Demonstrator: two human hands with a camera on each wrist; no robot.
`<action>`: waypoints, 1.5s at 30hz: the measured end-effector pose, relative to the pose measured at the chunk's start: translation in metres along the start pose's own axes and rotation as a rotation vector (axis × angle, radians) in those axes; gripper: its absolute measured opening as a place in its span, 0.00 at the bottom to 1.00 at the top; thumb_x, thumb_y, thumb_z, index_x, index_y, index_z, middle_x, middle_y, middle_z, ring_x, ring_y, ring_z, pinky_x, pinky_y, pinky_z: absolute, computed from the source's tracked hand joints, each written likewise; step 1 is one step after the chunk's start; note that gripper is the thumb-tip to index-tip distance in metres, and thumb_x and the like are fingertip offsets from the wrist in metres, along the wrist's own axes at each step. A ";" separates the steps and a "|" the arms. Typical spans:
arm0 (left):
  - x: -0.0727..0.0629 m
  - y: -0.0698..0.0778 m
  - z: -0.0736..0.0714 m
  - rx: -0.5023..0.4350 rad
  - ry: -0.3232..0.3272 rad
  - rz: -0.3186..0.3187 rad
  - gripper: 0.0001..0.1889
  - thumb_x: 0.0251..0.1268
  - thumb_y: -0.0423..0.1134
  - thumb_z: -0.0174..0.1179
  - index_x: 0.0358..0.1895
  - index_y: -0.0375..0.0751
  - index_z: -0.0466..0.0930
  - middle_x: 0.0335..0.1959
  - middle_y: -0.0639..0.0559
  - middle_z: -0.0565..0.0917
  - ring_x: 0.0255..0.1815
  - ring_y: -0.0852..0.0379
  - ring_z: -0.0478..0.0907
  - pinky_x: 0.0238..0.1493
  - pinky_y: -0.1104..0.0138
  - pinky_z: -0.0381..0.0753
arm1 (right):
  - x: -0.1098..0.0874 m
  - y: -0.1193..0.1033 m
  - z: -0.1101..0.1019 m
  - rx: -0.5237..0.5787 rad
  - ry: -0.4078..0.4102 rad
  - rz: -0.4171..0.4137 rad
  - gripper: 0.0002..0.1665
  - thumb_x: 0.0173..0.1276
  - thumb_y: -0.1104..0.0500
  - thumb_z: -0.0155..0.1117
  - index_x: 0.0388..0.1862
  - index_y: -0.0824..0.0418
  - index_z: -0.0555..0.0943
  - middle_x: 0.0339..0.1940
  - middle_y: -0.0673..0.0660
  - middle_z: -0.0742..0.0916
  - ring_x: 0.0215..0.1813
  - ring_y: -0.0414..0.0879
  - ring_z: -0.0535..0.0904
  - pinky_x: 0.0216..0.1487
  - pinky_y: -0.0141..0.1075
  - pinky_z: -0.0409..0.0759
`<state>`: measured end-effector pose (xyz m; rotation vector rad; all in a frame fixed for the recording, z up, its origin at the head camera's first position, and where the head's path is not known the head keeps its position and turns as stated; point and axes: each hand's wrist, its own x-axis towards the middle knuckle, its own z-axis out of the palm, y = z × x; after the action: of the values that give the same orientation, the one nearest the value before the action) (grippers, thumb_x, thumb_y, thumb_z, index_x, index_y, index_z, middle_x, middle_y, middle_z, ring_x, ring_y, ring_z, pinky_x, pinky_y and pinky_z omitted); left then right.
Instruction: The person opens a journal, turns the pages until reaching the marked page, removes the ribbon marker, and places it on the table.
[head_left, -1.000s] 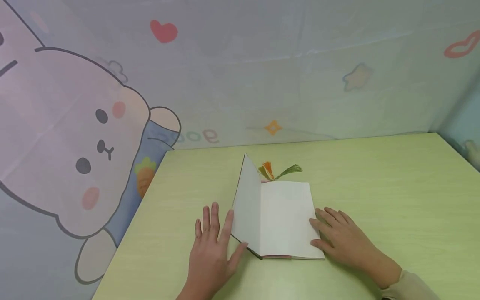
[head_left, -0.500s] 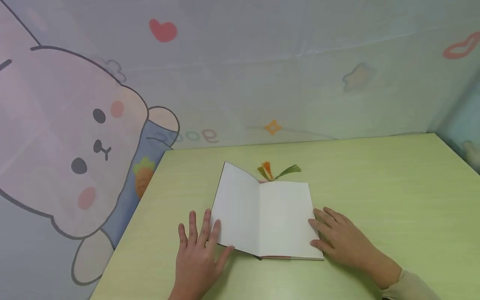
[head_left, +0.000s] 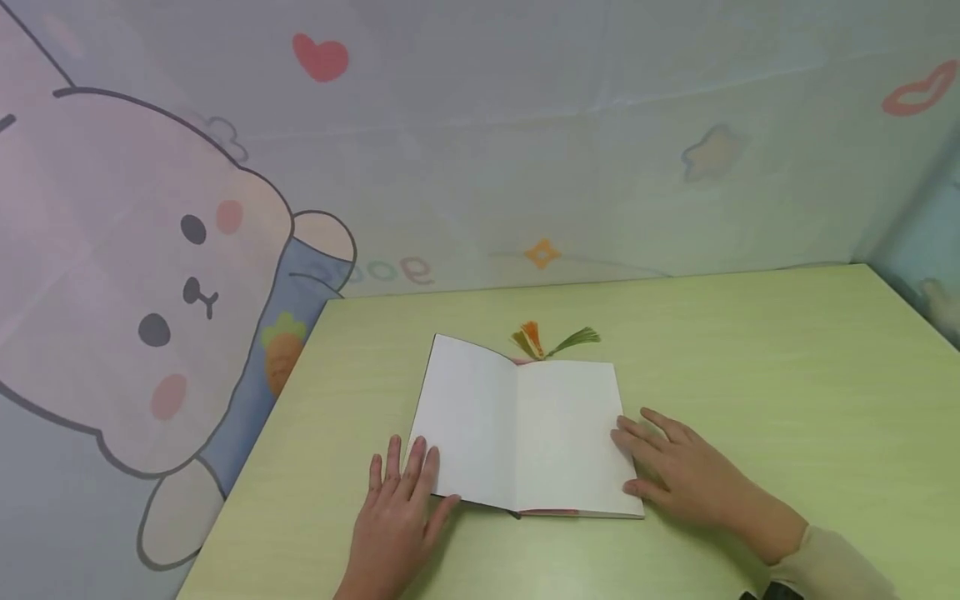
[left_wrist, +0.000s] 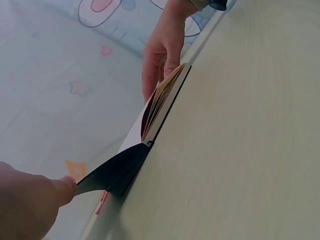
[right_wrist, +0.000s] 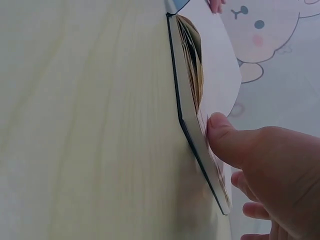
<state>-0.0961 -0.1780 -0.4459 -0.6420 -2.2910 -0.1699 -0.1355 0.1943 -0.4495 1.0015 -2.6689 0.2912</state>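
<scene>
A book with a dark cover lies open on the table, its blank white right page (head_left: 566, 433) over the thicker stack of leaves. Its front cover with a blank white inner side (head_left: 468, 417) leans left, still raised off the table in the left wrist view. My left hand (head_left: 393, 525) rests straight fingers on the cover's lower left edge, thumb at the bottom edge. My right hand (head_left: 693, 479) lies relaxed at the right page's outer edge, its thumb (right_wrist: 222, 132) on the page. Orange and green tassels (head_left: 576, 339) stick out past the book's top.
The pale green table (head_left: 787, 375) carries the book near its middle. Behind it hangs a printed cloth (head_left: 480, 150) with a bear-like figure, a heart and stars. The table's left edge runs beside the cloth.
The front cover has swung left and down, from nearly upright to a low slant. My left hand has moved left with it. My right hand has stayed at the page edge.
</scene>
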 end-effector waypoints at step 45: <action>-0.010 0.014 0.007 -0.151 -0.545 -0.158 0.30 0.69 0.52 0.49 0.66 0.36 0.64 0.66 0.36 0.64 0.68 0.36 0.56 0.59 0.44 0.63 | 0.009 0.000 0.004 0.039 0.043 -0.067 0.39 0.53 0.38 0.67 0.59 0.60 0.77 0.55 0.56 0.81 0.59 0.57 0.72 0.55 0.51 0.68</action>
<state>-0.0877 -0.1680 -0.4583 -0.6399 -2.8790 -0.2715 -0.1429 0.1878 -0.4500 1.0812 -2.5945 0.3482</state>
